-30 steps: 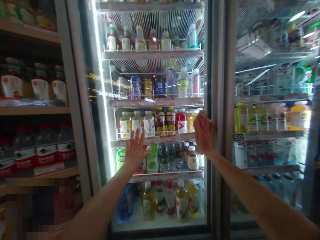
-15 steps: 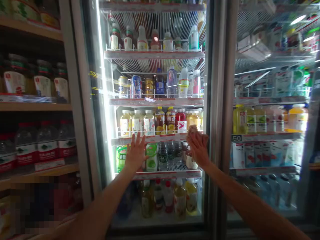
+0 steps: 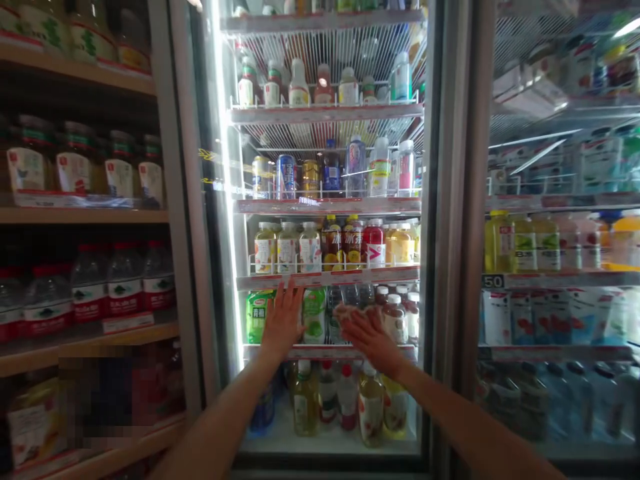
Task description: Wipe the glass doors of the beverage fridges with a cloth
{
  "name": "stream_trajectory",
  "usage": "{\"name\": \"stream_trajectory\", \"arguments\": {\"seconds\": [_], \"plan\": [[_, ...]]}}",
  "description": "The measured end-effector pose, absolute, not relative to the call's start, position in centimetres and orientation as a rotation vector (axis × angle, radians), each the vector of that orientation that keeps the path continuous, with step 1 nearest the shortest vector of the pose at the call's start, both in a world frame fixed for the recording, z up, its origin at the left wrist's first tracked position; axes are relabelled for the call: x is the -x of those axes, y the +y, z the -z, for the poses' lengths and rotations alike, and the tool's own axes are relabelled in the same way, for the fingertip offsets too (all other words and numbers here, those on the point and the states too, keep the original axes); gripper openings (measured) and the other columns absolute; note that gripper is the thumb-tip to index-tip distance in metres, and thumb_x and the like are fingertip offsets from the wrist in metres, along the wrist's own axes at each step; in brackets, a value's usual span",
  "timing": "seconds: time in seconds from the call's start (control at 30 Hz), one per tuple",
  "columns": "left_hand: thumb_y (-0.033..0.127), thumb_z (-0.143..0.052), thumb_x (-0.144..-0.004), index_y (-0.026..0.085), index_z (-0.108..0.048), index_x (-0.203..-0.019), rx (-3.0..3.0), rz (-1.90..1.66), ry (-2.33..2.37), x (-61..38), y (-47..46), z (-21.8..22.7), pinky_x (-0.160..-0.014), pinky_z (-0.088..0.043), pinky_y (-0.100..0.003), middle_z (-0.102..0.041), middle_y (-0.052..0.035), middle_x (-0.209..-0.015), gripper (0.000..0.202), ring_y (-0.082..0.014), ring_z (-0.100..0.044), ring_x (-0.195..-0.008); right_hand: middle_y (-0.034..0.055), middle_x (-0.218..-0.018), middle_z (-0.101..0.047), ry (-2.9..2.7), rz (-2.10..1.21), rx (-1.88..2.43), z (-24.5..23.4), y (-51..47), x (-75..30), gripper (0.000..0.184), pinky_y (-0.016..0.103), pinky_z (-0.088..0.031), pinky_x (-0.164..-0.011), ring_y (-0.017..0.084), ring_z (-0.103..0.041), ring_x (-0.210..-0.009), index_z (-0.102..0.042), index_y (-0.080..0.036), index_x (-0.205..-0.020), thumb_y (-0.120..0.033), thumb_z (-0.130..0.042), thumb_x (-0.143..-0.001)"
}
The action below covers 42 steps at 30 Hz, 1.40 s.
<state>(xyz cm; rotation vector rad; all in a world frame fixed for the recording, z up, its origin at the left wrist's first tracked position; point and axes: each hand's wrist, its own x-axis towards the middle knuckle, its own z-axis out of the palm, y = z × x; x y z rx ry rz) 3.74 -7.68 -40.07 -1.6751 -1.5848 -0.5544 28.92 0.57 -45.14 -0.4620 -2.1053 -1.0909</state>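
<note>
Beige cloth (image 3: 343, 312), crumpled, beneath right hand (image 3: 374, 339), fingers laid flat; left hand (image 3: 283, 321) near, fingers spread wide

I have a tall, metal-framed glass-door cooler (image 3: 441, 200) mid-view, brown wooden shelves (image 3: 85, 215) to its left and a second metal-framed glass-door cooler (image 3: 560, 279) to its right. Before the middle one, the bare left hand (image 3: 283, 320) sits left of the bare right hand (image 3: 369, 335), a crumpled beige cloth (image 3: 342, 311) under the latter's fingers. Behind, two green-fronted drink containers (image 3: 257, 317) flank the left hand; one level up, two yellow-capped brown plastic bottles (image 3: 353, 243) stand left of a red bottle (image 3: 375, 241).
</note>
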Motion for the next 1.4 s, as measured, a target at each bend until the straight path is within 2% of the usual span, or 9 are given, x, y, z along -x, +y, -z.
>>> {"name": "stream_trajectory", "arguments": {"seconds": [0.1, 0.23, 0.43, 0.63, 0.8, 1.0, 1.13, 1.2, 1.4], "plan": [[0.032, -0.065, -0.074, 0.022, -0.027, -0.142, 1.699, 0.473, -1.552, -2.7, -8.0, 40.9, -0.105, -0.030, -0.055, -0.019, -0.0113, -0.150, 0.079, -0.0306, -0.016, -0.139, 0.0007, -0.137, -0.049, -2.160, 1.103, 0.391, 44.6, 0.3, -27.3, 0.043, 0.047, -0.015, -0.114, 0.018, -0.029, -0.135, -0.051, -0.028, -0.126, -0.014, -0.050, -0.085], [0.035, -0.064, -0.075, 0.025, -0.028, -0.141, 1.646, 0.462, -1.573, -1.6, -8.3, 41.9, -0.106, -0.025, -0.058, -0.018, -0.0110, -0.151, 0.075, -0.0303, -0.016, -0.139, 0.0042, -0.138, -0.046, -1.980, 1.024, 0.578, 43.3, 0.0, -25.0, 0.045, 0.053, -0.012, -0.113, 0.024, -0.027, -0.136, -0.049, -0.023, -0.129, -0.012, -0.047, -0.086], [0.031, -0.063, -0.075, 0.026, -0.025, -0.142, 1.652, 0.373, -1.648, 0.4, -9.6, 43.7, -0.106, -0.028, -0.055, -0.021, -0.0102, -0.150, 0.077, -0.0290, -0.017, -0.139, -0.0005, -0.135, -0.050, -2.298, 1.048, 0.196, 47.7, -0.6, -22.9, 0.034, 0.041, -0.022, -0.113, 0.016, -0.036, -0.132, -0.055, -0.027, -0.122, -0.022, -0.050, -0.088], [0.028, -0.060, -0.078, 0.025, -0.021, -0.143, 1.545, 0.411, -1.728, 1.6, -10.1, 44.5, -0.105, -0.028, -0.056, -0.019, -0.0117, -0.150, 0.076, -0.0292, -0.015, -0.139, 0.0028, -0.139, -0.046, -2.210, 0.952, 0.387, 47.7, -0.6, -20.6, 0.040, 0.049, -0.019, -0.113, 0.022, -0.027, -0.136, -0.051, -0.024, -0.127, -0.020, -0.051, -0.087], [0.028, -0.065, -0.075, 0.029, -0.022, -0.142, 1.615, 0.363, -1.734, 2.1, -10.5, 45.6, -0.107, -0.025, -0.056, -0.020, -0.0103, -0.151, 0.080, -0.0286, -0.016, -0.139, -0.0030, -0.131, -0.055, -2.408, 0.985, 0.048, 51.0, -0.7, -20.3, 0.027, 0.037, -0.024, -0.112, 0.012, -0.038, -0.130, -0.060, -0.026, -0.114, -0.024, -0.048, -0.090], [0.030, -0.063, -0.076, 0.021, -0.026, -0.142, 1.538, 0.413, -1.801, 2.2, -10.5, 44.2, -0.104, -0.029, -0.057, -0.019, -0.0148, -0.150, 0.076, -0.0307, -0.018, -0.139, 0.0013, -0.142, -0.042, -2.194, 0.912, 0.408, 46.0, -0.8, -18.1, 0.040, 0.049, -0.020, -0.113, 0.022, -0.023, -0.138, -0.050, -0.025, -0.127, -0.018, -0.049, -0.088], [0.030, -0.063, -0.076, 0.021, -0.027, -0.141, 1.555, 0.379, -1.776, 1.9, -10.8, 44.1, -0.105, -0.030, -0.054, -0.019, -0.0140, -0.150, 0.076, -0.0298, -0.018, -0.139, 0.0006, -0.136, -0.049, -2.268, 0.967, 0.181, 48.2, -1.4, -18.2, 0.034, 0.041, -0.024, -0.112, 0.017, -0.034, -0.133, -0.055, -0.024, -0.122, -0.021, -0.049, -0.089], [0.030, -0.064, -0.075, 0.022, -0.027, -0.141, 1.599, 0.358, -1.728, 1.8, -10.8, 44.4, -0.106, -0.028, -0.053, -0.020, -0.0129, -0.150, 0.075, -0.0289, -0.017, -0.139, 0.0005, -0.135, -0.050, -2.286, 0.977, 0.148, 48.4, -1.1, -19.0, 0.036, 0.040, -0.024, -0.112, 0.015, -0.035, -0.132, -0.054, -0.025, -0.123, -0.020, -0.049, -0.088], [0.034, -0.062, -0.076, 0.022, -0.027, -0.141, 1.683, 0.444, -1.615, -0.6, -9.8, 43.7, -0.109, -0.025, -0.053, -0.019, -0.0115, -0.150, 0.075, -0.0292, -0.015, -0.139, 0.0060, -0.140, -0.044, -2.047, 0.939, 0.562, 44.6, -0.1, -22.4, 0.054, 0.053, -0.017, -0.112, 0.022, -0.021, -0.139, -0.043, -0.024, -0.134, -0.008, -0.046, -0.083]]}}
